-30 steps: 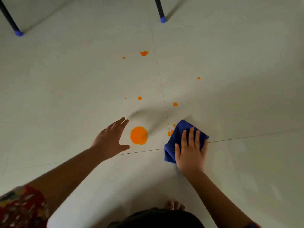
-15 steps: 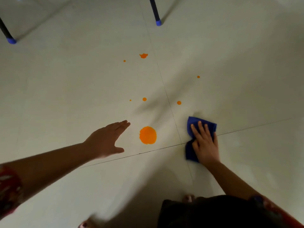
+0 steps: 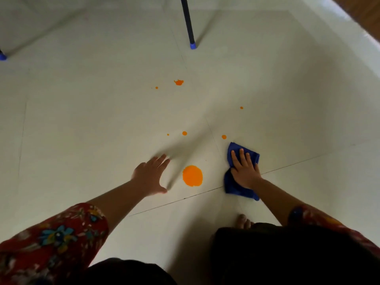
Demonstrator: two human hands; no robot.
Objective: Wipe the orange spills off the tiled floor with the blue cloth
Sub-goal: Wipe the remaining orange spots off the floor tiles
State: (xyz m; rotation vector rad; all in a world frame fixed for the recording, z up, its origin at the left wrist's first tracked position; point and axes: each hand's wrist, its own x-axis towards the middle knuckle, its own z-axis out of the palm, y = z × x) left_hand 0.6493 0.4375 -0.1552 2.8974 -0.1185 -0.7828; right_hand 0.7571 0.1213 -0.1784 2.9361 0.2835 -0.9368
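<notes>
A large round orange spill (image 3: 192, 175) lies on the pale tiled floor (image 3: 102, 124). Smaller orange drops sit beyond it: one (image 3: 184, 133) just past it, one (image 3: 224, 137) near the cloth, a splat (image 3: 178, 82) farther off and a speck (image 3: 241, 108) to the right. The folded blue cloth (image 3: 234, 187) lies flat on the floor right of the big spill. My right hand (image 3: 244, 171) presses on it with straight fingers. My left hand (image 3: 151, 175) rests flat on the floor left of the spill, fingers spread.
A dark chair leg with a blue foot (image 3: 192, 45) stands beyond the spills. Another blue foot (image 3: 2, 56) shows at the left edge. My toes (image 3: 243, 221) are on the floor below the cloth. A brown edge (image 3: 366, 15) runs along the top right.
The small orange marks beside the cloth a second ago are gone. The cloth and my right hand slid right, away from the big spill. My view shifted back; my left hand stays put.
</notes>
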